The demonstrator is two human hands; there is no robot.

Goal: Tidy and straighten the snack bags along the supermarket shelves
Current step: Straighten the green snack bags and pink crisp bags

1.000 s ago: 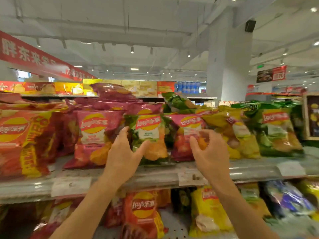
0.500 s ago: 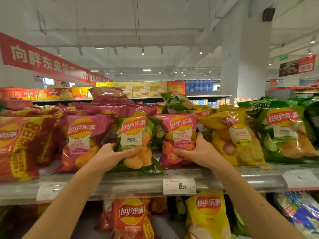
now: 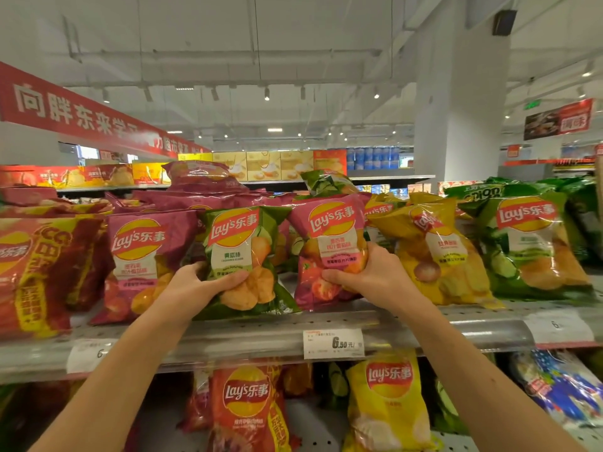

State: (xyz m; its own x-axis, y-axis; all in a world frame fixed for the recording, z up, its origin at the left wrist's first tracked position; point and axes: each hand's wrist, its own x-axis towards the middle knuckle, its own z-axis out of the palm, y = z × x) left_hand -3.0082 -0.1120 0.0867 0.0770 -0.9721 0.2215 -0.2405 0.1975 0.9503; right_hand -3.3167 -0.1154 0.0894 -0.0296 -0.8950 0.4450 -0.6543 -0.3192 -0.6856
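Observation:
A row of Lay's chip bags stands along the top shelf (image 3: 228, 340). My left hand (image 3: 199, 285) grips the lower part of a green cucumber-flavour bag (image 3: 238, 243) at the shelf's middle. Right beside it, my right hand (image 3: 368, 275) holds a pink tomato-flavour bag (image 3: 329, 230) by its lower right side. Both bags stand upright and touch each other. Another pink bag (image 3: 140, 256) stands to the left, a yellow bag (image 3: 437, 252) leans to the right, and a green bag (image 3: 532, 243) follows it.
Large red bags (image 3: 39, 272) fill the shelf's left end. A price tag (image 3: 332, 343) hangs on the shelf rail. Below, a red bag (image 3: 248, 409), a yellow bag (image 3: 388, 399) and a blue bag (image 3: 561, 386) lie on the lower shelf. A white pillar (image 3: 460, 93) rises behind.
A second ago both hands were open in front of the bags. They have closed on the green and pink bags, and my view has moved closer and slightly right.

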